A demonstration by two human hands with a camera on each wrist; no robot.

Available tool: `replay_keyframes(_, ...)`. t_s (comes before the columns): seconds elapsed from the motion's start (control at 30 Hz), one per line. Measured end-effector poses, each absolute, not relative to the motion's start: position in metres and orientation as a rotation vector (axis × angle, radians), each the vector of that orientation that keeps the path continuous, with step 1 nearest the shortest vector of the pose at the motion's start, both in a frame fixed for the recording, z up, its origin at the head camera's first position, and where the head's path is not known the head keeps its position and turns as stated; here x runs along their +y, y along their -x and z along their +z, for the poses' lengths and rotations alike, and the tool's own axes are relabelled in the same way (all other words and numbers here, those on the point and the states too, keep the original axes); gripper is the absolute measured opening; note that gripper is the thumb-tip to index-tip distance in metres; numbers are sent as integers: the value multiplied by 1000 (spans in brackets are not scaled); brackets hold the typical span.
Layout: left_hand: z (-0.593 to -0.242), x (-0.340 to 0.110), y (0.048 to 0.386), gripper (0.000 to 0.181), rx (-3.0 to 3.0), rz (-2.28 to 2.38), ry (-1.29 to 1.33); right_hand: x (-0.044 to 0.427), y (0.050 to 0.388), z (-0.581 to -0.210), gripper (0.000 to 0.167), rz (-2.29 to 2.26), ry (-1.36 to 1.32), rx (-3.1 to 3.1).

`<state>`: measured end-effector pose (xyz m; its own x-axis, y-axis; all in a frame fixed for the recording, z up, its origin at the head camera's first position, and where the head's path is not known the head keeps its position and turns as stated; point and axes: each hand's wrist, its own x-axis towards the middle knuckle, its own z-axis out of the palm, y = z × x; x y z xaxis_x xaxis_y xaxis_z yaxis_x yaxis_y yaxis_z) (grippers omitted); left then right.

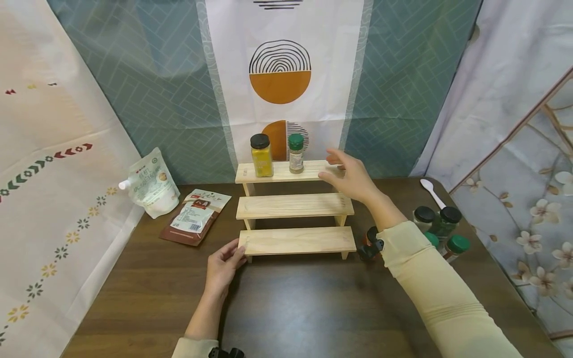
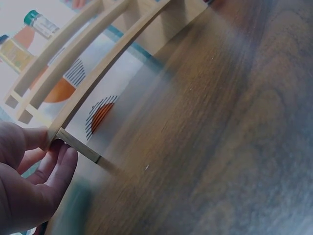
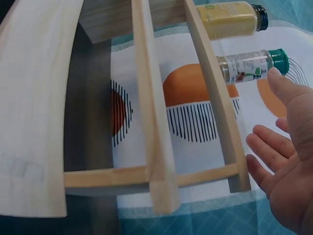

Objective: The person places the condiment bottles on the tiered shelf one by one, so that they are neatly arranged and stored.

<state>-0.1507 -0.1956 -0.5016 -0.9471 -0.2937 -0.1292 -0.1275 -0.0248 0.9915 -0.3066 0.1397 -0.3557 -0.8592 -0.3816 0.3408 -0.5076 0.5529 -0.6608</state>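
A three-tier wooden rack [image 1: 295,205] stands on the table. On its top tier are a yellow jar with a black lid [image 1: 262,159] and, to its right, a small green-capped jar [image 1: 296,158]. My left hand [image 1: 222,266] grips the left end of the bottom tier; in the left wrist view its thumb and fingers [image 2: 63,169] pinch the board's corner. Over the right end of the top tier is my right hand [image 1: 351,176], fingers spread and holding nothing. The right wrist view shows this hand [image 3: 288,152] beside the green-capped jar [image 3: 252,67], apart from it.
Left of the rack lie a white spouted pouch [image 1: 154,186] and a brown-and-white packet [image 1: 195,217]. Several jars, among them a black-lidded one [image 1: 447,221], and a white spoon [image 1: 432,193] are at the right. A dark-lidded bottle [image 1: 370,243] is partly hidden by the right sleeve.
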Motion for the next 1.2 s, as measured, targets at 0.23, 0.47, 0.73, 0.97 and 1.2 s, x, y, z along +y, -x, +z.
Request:
replay_keyframes(0.23,-501,-196,151,35,-2083,-2130,-455,154,300,-364,69,1167,-757,-2591)
replay_keyframes(0.47,-499,-195,151,36,-2089,-2137,-449,166,292,-367,64,1143,-755,-2528)
replay_keyframes(0.73,-499,-196,151,35,-2096,-2141,-460,183,284,-372,63,1095,-727,-2510)
replay_keyframes(0.97,-501,-196,150,35,-2095,-2141,-454,203,278,-378,59,1038,-712,-2521)
replay_keyframes(1.2,-499,-196,151,34,-2095,-2143,-450,226,272,-379,56,1018,-670,-2534)
